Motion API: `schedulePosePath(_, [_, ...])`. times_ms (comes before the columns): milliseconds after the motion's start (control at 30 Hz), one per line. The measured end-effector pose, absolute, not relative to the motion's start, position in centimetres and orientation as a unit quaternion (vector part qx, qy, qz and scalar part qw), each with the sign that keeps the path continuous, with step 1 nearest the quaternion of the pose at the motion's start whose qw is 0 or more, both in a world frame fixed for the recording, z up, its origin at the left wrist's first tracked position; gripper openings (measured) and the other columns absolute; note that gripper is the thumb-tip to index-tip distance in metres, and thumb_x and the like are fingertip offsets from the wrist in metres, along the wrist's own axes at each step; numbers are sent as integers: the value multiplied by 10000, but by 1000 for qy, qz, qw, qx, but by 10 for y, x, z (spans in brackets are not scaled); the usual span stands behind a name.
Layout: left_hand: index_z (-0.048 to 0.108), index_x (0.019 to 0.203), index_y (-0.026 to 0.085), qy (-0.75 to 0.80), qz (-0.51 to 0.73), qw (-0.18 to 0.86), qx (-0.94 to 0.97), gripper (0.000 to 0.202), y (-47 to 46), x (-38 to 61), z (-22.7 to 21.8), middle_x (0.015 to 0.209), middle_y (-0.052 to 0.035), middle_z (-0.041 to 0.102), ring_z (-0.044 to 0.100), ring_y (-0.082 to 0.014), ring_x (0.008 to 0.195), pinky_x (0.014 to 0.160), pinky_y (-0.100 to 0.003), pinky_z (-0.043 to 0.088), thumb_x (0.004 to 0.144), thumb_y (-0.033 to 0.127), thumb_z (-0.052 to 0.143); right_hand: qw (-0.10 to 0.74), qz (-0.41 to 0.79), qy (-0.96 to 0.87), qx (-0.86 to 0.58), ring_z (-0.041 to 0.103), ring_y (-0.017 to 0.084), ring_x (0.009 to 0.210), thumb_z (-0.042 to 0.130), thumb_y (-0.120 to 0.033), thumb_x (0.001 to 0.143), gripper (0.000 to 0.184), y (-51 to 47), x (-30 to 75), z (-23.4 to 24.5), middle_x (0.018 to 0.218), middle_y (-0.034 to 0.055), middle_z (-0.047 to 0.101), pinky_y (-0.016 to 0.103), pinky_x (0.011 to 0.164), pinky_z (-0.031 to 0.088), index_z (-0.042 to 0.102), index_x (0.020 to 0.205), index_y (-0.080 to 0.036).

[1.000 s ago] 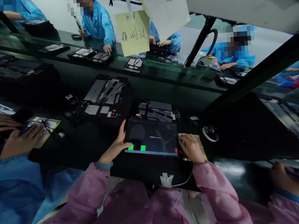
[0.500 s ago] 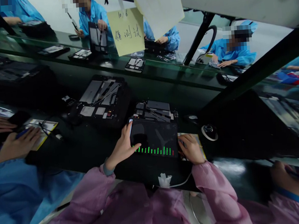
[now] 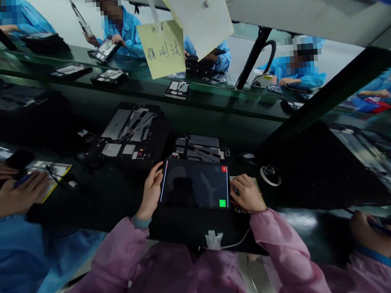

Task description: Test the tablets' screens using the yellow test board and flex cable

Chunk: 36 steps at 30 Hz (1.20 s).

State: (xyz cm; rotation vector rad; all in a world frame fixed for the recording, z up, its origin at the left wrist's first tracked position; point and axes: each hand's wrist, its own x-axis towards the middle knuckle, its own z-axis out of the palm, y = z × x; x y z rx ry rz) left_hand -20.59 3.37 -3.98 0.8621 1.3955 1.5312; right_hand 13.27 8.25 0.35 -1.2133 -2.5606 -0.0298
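A dark tablet (image 3: 194,186) lies tilted in front of me, its screen showing a red square at the upper right, a green square at the lower right and thin pale lines down both sides. My left hand (image 3: 152,192) grips the tablet's left edge, with the fingers along the side. At the right edge my right hand (image 3: 247,194) is curled, its fingertips against or close to the tablet's side; what they pinch is hidden. Under that hand shows part of a yellow-bordered card (image 3: 259,186). Behind the tablet lies an opened device (image 3: 200,147) with its inner parts showing.
A stack of opened devices (image 3: 127,133) stands at back left. To the right are a roll of tape (image 3: 270,175) and a slanting dark post (image 3: 326,97). Paper notes (image 3: 162,50) hang above. Co-workers' hands (image 3: 21,192) work at left; another hand (image 3: 374,234) holds a pen-like tool at right.
The green and red bars have gone from the screen; coloured squares and edge lines appear instead. My left thumb has moved off the screen to the left edge. My right hand stays at the right edge.
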Motion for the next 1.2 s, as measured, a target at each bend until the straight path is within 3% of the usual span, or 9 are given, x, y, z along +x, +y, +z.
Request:
schedulePosePath(100, [566, 1271, 257, 567, 621, 417, 345, 459, 33, -206, -40, 1228, -79, 632, 572, -253, 1161, 1050, -422, 384, 847, 434, 568, 141, -61, -867, -474, 518, 217, 860, 496, -129, 836, 164, 85, 150, 5, 849, 76, 635, 337, 765, 397, 655, 834, -167])
schedulePosePath(233, [575, 1249, 263, 574, 623, 420, 327, 422, 32, -203, -36, 1209, -61, 636, 571, -242, 1156, 1046, -408, 383, 860, 420, 537, 154, -142, -798, -565, 527, 273, 927, 471, -185, 870, 234, 82, 158, 22, 1012, 127, 647, 391, 763, 410, 664, 1001, -158])
schedulePosePath(400, [447, 1336, 248, 567, 603, 427, 363, 629, 33, -198, -31, 1199, -78, 626, 587, -234, 1129, 1026, -386, 398, 760, 358, 678, 229, 37, -865, -445, 545, 223, 1014, 469, -240, 921, 240, 83, 73, 61, 1083, 90, 636, 358, 904, 449, 632, 1090, -190])
schedulePosePath(500, [451, 1317, 250, 550, 617, 442, 348, 587, 32, -197, -25, 1222, -79, 613, 571, -235, 1157, 1037, -394, 387, 779, 366, 653, 193, 95, -897, -387, 545, 205, 1044, 484, -227, 922, 252, 98, -5, 71, 1098, 83, 639, 318, 939, 436, 629, 1119, -167])
schedulePosePath(667, [507, 1268, 233, 529, 637, 461, 317, 468, 26, -199, -18, 1326, -81, 559, 493, -240, 1255, 1073, -383, 340, 838, 407, 568, 85, 80, -884, -452, 551, 234, 995, 511, -322, 934, 247, 126, -92, 62, 1026, 102, 660, 340, 876, 428, 667, 1035, -160])
schedulePosePath(767, [529, 1248, 235, 533, 642, 456, 310, 444, 26, -200, -22, 1313, -72, 566, 495, -239, 1249, 1064, -380, 352, 854, 438, 546, 68, 67, -884, -458, 548, 236, 969, 530, -249, 922, 159, 129, -108, 56, 988, 85, 666, 335, 814, 422, 665, 974, -183])
schedulePosePath(933, [531, 1268, 252, 543, 647, 442, 302, 459, 29, -199, -33, 1373, -66, 517, 435, -233, 1306, 1101, -389, 304, 882, 494, 472, 118, 16, -907, -405, 531, 224, 921, 476, -108, 916, 174, 110, -91, 53, 910, 84, 644, 340, 787, 416, 629, 867, -176])
schedulePosePath(1100, [506, 1309, 277, 540, 636, 489, 255, 524, 29, -198, -30, 1332, -70, 557, 452, -237, 1296, 1058, -400, 365, 911, 563, 318, 120, 86, -919, -365, 552, 185, 764, 477, -108, 915, 148, 60, -15, 61, 813, 56, 611, 295, 667, 450, 586, 845, -180])
schedulePosePath(1200, [515, 1297, 281, 551, 631, 479, 264, 492, 27, -198, -25, 1334, -68, 549, 462, -248, 1285, 1066, -407, 354, 895, 536, 390, 172, 137, -886, -408, 570, 162, 737, 443, -131, 935, 156, 19, 40, 68, 810, 39, 592, 273, 672, 475, 553, 845, -195])
